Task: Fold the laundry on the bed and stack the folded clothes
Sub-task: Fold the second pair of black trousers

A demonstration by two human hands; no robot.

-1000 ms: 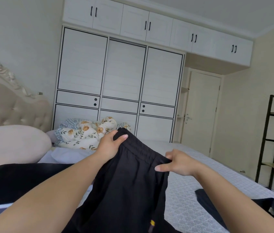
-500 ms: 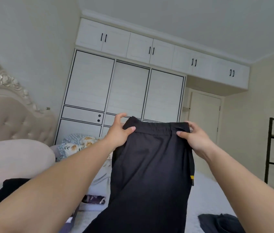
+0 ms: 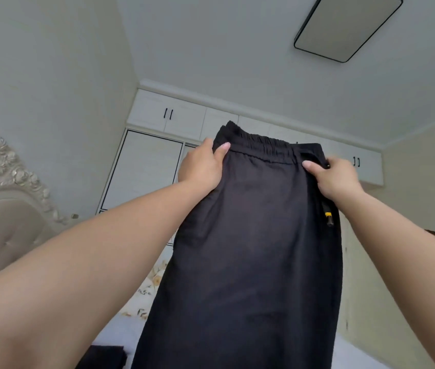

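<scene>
A pair of black trousers [image 3: 251, 249] with an elastic waistband hangs in the air in front of me, held up high. My left hand [image 3: 201, 167] pinches the waistband's left corner, thumb on the front. My right hand [image 3: 335, 178] grips the waistband's right corner. A drawstring end with a yellow tip [image 3: 328, 218] dangles down the right side. The legs hang straight down out of the frame. The bed [image 3: 120, 328] shows only as a pale strip at the bottom left, with another dark garment [image 3: 104, 356] lying on it.
A padded, carved headboard [image 3: 6, 209] stands at the left. A floral quilt [image 3: 147, 288] lies behind the trousers. White wardrobes [image 3: 147, 169] fill the far wall. A flat ceiling lamp [image 3: 347, 25] is overhead.
Both hands have lifted the trousers from the bed up high, and the waistband is now stretched between them. The view has tilted upward toward the ceiling.
</scene>
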